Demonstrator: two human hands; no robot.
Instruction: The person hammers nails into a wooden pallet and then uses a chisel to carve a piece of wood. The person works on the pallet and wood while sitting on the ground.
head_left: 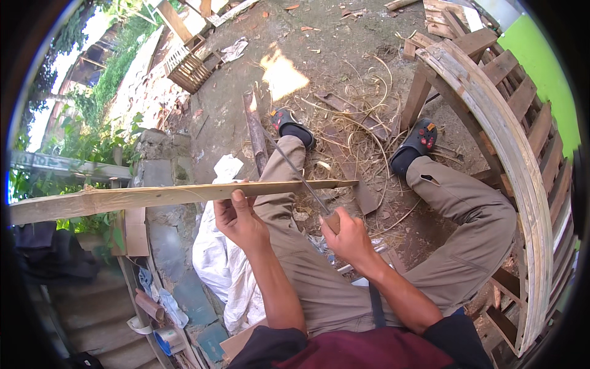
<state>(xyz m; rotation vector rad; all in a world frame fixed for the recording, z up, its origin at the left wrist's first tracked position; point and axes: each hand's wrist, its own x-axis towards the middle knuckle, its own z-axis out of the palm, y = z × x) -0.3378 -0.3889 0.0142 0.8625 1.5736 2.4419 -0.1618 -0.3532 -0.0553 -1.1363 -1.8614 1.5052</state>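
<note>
A long, flat strip of split bamboo [147,195] runs from the left edge across to the middle, above my thighs. Thumb and fingers of my left hand [243,222] pinch it near its right part. My right hand [351,238] is wrapped round the short brown handle of a long, narrow-bladed knife [287,161]. Its blade slants up and to the left, crossing the strip to the right of my left hand. Whether the edge bites into the bamboo I cannot tell. The strip's right end tapers beyond the blade.
Curled shavings [369,117] and wood pieces litter the dirt between my feet. A slatted wooden frame [522,141] rises close on my right. White sacking [215,264] lies by my left leg, beside a low block wall [169,246]. A slatted crate [189,67] sits farther off.
</note>
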